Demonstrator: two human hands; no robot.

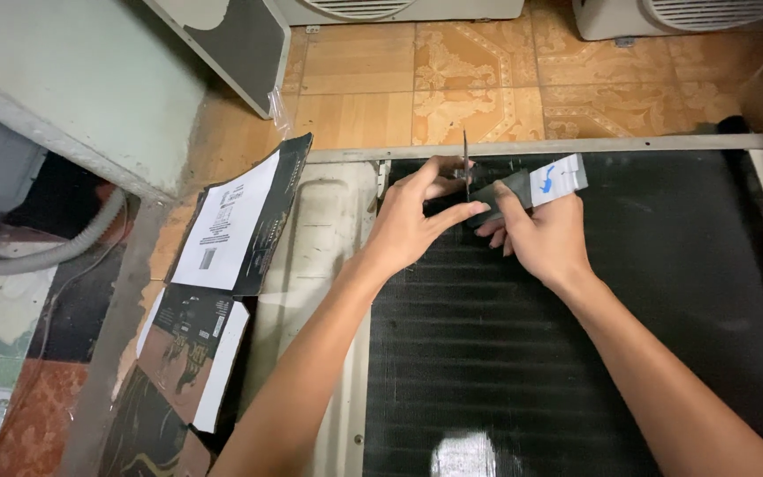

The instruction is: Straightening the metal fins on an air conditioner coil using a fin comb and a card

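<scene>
Pinching a thin dark blade (465, 163) upright in my left hand (410, 225), I hold a small dark tool (498, 193) with a white, blue-marked end in my right hand (547, 240), both grips clenched, just above the black coil fins (523, 353) near the unit's top rail (540, 147). I judge I am fitting blade to tool, which calls for steady, fine alignment. Flattened cardboard (227, 221) lies well apart on the left and two white units (664, 13) stand beyond on the floor (452, 88); nothing blocks my hands.
</scene>
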